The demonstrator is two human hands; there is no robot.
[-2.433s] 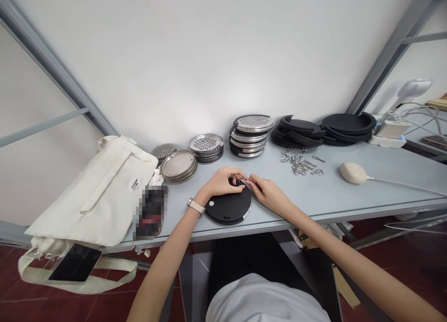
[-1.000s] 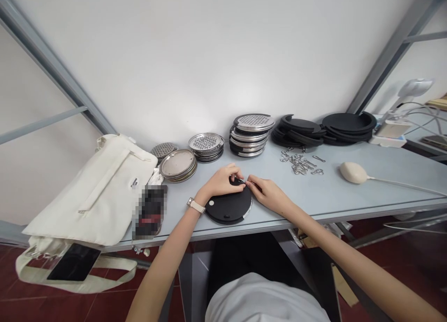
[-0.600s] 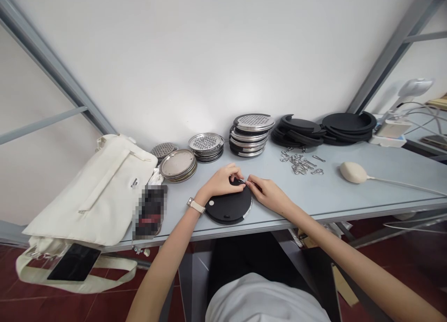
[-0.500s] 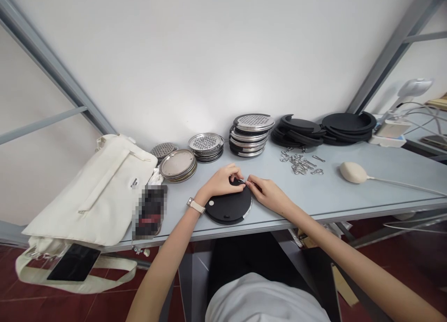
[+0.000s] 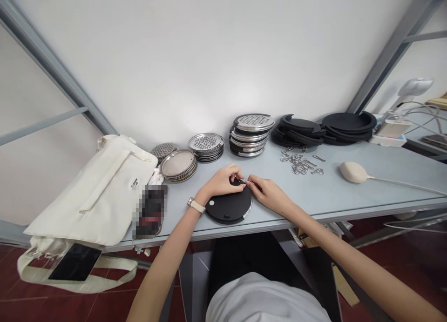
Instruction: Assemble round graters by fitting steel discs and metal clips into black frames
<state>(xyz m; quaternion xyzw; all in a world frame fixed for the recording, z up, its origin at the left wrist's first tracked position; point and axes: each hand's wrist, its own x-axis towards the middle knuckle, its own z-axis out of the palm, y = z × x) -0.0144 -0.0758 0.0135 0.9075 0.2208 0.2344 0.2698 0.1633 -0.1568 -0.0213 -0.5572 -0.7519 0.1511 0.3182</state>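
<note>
Pale grey tabletop carries a round black disc with a steel rim, lying flat and near the stacked steel graters. The left hand curls over the disc's far edge, its fingers bent and resting on it, while the right hand has its thumb and fingertips pressed together, pinching a small metal piece at that edge. Both forearms angle inward from the table's near edge, and the hands nearly meet above the disc.
</note>
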